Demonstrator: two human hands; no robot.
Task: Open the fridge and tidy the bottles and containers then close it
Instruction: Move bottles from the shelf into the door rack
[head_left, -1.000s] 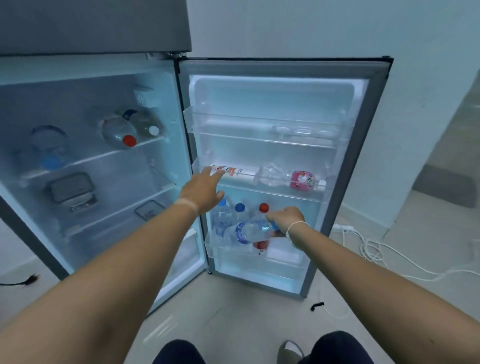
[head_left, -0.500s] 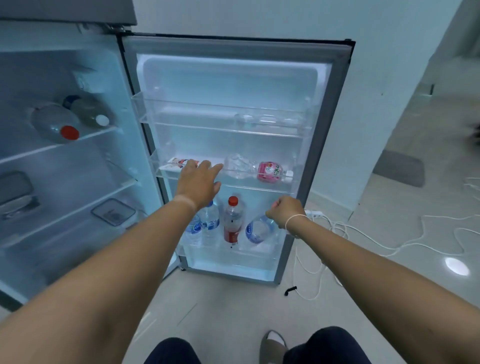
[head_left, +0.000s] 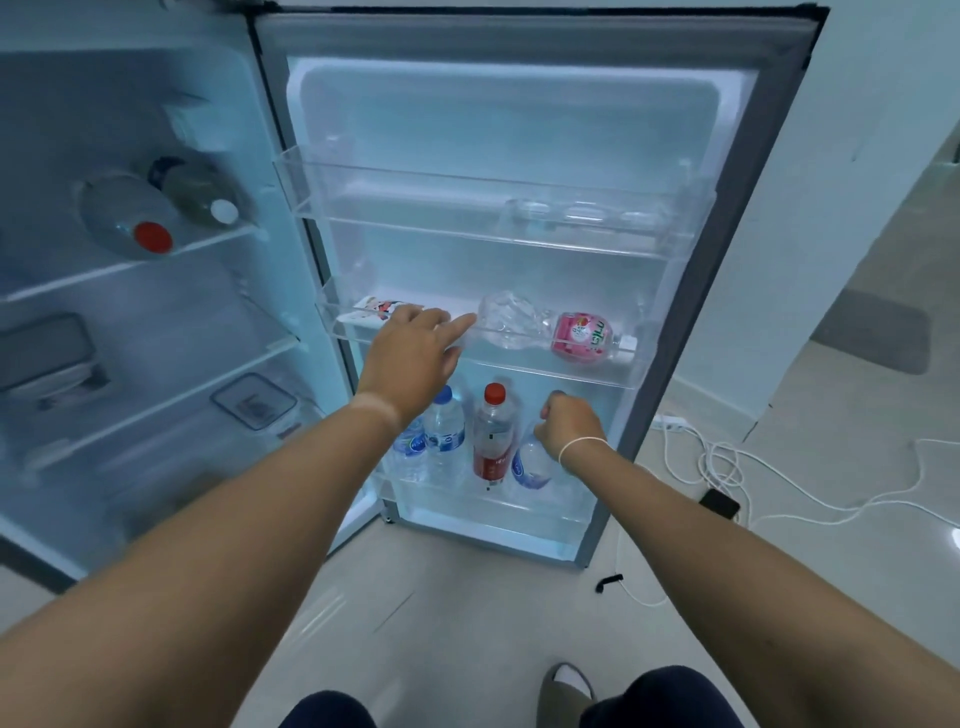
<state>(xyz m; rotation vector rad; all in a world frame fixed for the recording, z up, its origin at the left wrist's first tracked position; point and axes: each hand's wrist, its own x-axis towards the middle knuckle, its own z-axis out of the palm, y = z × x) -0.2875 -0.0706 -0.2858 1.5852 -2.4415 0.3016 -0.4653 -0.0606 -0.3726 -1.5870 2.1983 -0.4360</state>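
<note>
Fridge door (head_left: 524, 119): wide open, three clear racks inside.
Left hand (head_left: 410, 358): fingers straight, resting on the middle rack (head_left: 519, 364) of the door, holding nothing.
Right hand (head_left: 569, 426): fingers curled round the top of a tilted water bottle (head_left: 530, 465) in the door's bottom rack.
Red bottle (head_left: 493, 436): upright, just left of the tilted one.
Blue-cap bottle (head_left: 445, 428): upright, left of the red bottle.
Pink bottle (head_left: 550, 330): lying flat in the door's middle rack.

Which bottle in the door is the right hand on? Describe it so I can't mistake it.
Look at the open fridge door, bottom rack. Upright bottles fill its left and middle; the right hand grips the blue-label bottle at the right end. It alone leans, beside the red-capped bottle.
</note>
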